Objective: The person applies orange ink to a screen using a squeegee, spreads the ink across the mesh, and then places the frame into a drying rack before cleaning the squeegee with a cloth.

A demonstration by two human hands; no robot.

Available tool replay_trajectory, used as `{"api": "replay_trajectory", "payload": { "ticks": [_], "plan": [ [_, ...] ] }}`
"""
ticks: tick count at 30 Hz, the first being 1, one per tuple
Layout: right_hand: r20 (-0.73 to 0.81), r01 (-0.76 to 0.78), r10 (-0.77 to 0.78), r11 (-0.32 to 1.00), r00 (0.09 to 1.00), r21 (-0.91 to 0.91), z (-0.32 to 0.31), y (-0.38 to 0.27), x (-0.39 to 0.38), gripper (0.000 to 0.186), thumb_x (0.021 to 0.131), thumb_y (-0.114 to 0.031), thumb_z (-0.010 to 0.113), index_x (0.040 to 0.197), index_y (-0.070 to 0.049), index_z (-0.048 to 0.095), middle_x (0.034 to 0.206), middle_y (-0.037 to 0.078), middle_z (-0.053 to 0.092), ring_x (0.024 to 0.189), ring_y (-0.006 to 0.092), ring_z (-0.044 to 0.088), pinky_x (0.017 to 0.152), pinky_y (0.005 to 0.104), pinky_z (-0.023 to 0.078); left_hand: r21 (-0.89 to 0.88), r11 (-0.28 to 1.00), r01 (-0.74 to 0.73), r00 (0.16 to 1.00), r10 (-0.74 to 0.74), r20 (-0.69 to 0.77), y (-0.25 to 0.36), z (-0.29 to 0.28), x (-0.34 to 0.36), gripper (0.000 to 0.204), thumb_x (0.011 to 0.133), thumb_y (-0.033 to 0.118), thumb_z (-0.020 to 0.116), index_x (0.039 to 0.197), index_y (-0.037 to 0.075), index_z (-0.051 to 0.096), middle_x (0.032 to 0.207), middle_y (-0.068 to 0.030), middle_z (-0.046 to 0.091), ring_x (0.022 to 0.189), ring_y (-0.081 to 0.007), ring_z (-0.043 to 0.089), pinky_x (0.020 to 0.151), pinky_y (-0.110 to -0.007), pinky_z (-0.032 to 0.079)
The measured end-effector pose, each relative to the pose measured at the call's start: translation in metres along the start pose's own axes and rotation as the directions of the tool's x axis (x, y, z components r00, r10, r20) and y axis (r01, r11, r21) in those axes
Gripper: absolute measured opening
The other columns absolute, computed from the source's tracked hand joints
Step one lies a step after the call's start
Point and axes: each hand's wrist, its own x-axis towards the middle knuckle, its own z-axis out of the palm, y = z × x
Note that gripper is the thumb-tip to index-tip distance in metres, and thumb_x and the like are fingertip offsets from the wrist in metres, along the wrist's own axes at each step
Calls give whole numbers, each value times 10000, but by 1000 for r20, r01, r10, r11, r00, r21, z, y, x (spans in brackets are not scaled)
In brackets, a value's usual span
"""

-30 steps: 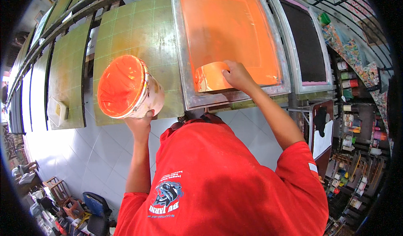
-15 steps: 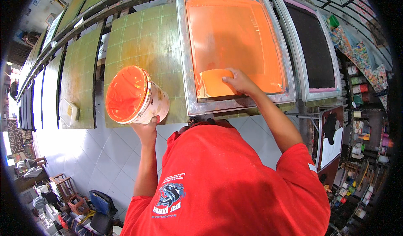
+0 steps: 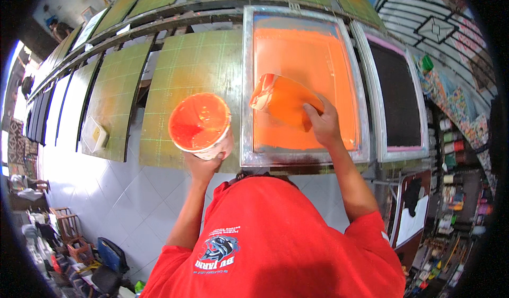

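Scraper (image 3: 283, 103), flat card coated w/ orange ink, is tilted up off the mesh inside the screen (image 3: 302, 86), low-left edge lifted, prob. so the ink load stays on the blade rather than dripping back. Right hand (image 3: 322, 124) pinches its lower right corner, thumb on top, fingers tucked under; grip at the corner keeps skin mostly out of the wet ink.

Tub (image 3: 200, 124), white w/ orange ink inside, sits just left of the screen's metal frame, mouth tipped toward the scraper, close enough for a short carry. Left hand (image 3: 204, 163) cups it from below; fingers wrapped under the base, exact spread hidden by the tub.

Screen lies flat on the long print table, orange spread over nearly all its mesh. Next to it on the right, a second screen (image 3: 397, 94) w/ dark mesh. Left of it, green gridded pallets (image 3: 185, 75) in a row. Red shirt (image 3: 275, 239) fills the lower view; white tile floor (image 3: 95, 192) below left.
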Motion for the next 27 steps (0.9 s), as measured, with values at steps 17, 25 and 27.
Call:
{"api": "replay_trajectory", "payload": {
  "ticks": [17,25,27],
  "plan": [
    [372,668,-744,132,555,-733,8,-108,-27,296,719,-91,567,1013,-114,594,887,14,651,569,151,565,486,284,432,9,990,-142,988,141,59,39,42,20,853,491,159,825,1195,13,365,1122,-124,479,1017,-234,508,859,-350,420],
    [470,637,-705,-33,531,-770,-3,-101,-18,279,710,-121,557,987,-118,590,868,5,641,565,137,557,470,279,428,-84,993,-86,995,91,48,58,37,22,860,485,154,842,1184,12,361,1109,-118,472,996,-225,510,843,-343,422],
    [494,617,-657,-56,570,-785,-7,-103,-16,258,704,-127,557,959,-119,594,849,9,639,565,137,558,473,277,432,-68,991,-114,991,119,67,62,35,24,871,492,152,846,1191,11,346,1117,-117,470,1001,-218,508,843,-339,423]
  ]
}}
